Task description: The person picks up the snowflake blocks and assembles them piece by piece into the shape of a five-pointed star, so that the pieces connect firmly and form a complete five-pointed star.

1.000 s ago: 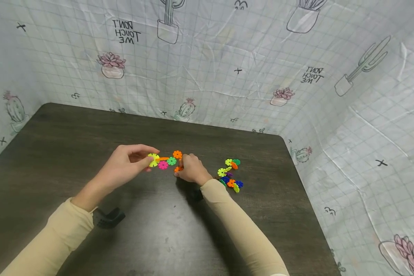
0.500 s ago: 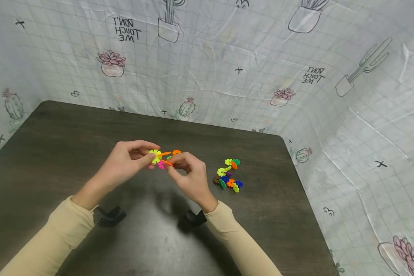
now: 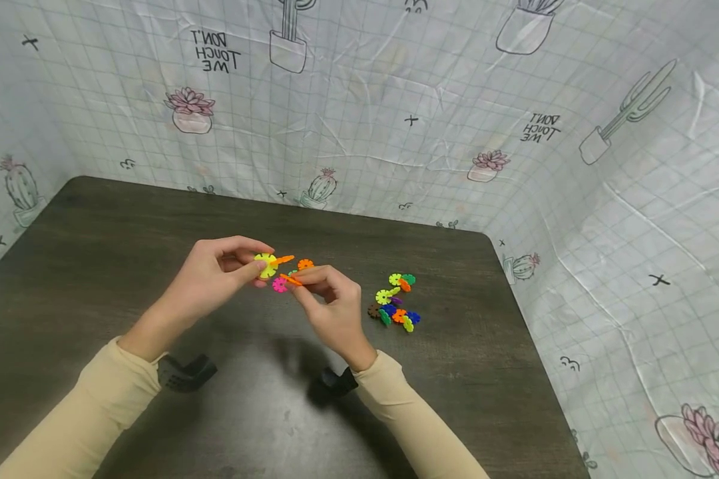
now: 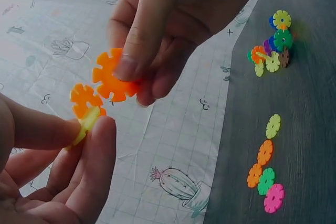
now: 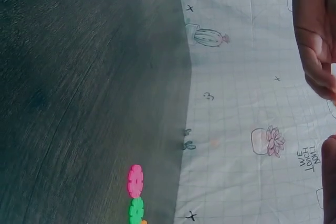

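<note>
Snowflake discs are being joined above the desk (image 3: 126, 279): the left hand (image 3: 216, 283) pinches a yellow-and-orange pair (image 4: 85, 109), the right hand (image 3: 329, 306) pinches a loose orange disc (image 4: 113, 77) just beside it. Next, I judge, its slot must line up with the pair's notch.

A dark wooden bench (image 3: 126, 226) carries a heap of coloured discs (image 3: 395, 303) toward its right side. Nearer the middle lie a pink disc (image 3: 279, 285) and an orange disc (image 3: 305, 264), with a green disc (image 4: 266, 180) among them. A white sheet (image 3: 395, 100) printed with cacti and potted succulents walls the bench behind and on both sides.
</note>
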`<state>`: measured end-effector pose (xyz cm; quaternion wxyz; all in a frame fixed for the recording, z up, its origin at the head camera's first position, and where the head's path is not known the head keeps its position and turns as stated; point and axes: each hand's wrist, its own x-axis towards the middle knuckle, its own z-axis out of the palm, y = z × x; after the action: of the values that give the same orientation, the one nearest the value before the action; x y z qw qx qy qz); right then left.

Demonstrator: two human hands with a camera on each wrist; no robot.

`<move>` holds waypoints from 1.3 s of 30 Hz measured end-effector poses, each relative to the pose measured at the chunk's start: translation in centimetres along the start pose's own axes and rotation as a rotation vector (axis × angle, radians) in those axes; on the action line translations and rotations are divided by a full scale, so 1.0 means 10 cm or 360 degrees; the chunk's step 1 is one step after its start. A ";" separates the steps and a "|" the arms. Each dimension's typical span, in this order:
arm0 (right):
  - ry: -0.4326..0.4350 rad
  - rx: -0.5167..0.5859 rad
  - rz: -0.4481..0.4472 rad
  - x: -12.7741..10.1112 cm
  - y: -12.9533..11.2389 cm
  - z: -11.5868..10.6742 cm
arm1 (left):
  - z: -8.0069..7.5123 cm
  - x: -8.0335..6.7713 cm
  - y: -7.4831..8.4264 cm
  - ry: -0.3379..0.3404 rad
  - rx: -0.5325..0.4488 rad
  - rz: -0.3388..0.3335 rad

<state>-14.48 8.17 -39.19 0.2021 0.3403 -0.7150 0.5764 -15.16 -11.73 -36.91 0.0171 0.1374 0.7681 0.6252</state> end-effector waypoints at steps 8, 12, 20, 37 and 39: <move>0.0023 0.0061 0.0024 -0.01 0.02 0.02 | 0.03 0.02 0.03 -0.0056 0.0006 -0.0001; 0.0048 0.0016 -0.0043 -0.01 0.01 0.04 | 0.04 0.02 0.03 -0.0046 -0.0002 -0.0023; 0.0135 -0.0107 -0.0266 -0.05 0.11 0.10 | 0.08 0.02 0.02 -0.0019 -0.0094 -0.0142; 0.0228 0.0112 -0.0280 -0.14 0.15 0.18 | 0.10 0.00 0.02 -0.0041 -0.0237 -0.0284; 0.0244 0.0147 -0.0288 -0.15 0.16 0.20 | 0.10 0.00 0.02 -0.0053 -0.0249 -0.0289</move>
<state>-14.39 6.83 -41.78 0.2915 0.3674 -0.6365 0.6123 -14.88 -10.75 -36.88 0.0971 0.0757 0.7259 0.6767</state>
